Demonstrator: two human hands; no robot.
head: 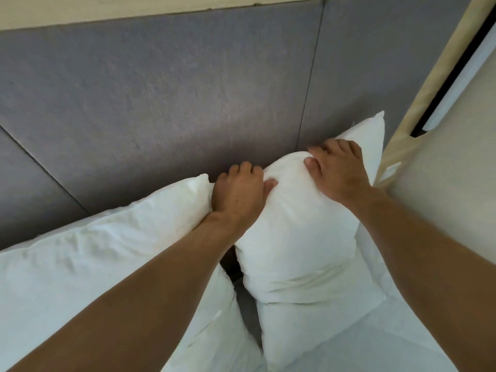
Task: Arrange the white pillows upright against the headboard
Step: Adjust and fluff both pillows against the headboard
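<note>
A white pillow (300,251) stands upright in the middle, its top edge near the grey padded headboard (161,103). My left hand (239,191) grips its top left corner and my right hand (338,170) grips its top right part. Behind it another white pillow (367,132) leans upright against the headboard, only its top corner showing. On the left a larger white pillow (94,259) leans against the headboard, partly under my left forearm.
A beige wooden frame edge (429,76) runs down the right side of the headboard, with a cream wall (456,183) beyond it. White bedding (375,339) lies below the pillows. A dark gap (230,267) shows between the left and middle pillows.
</note>
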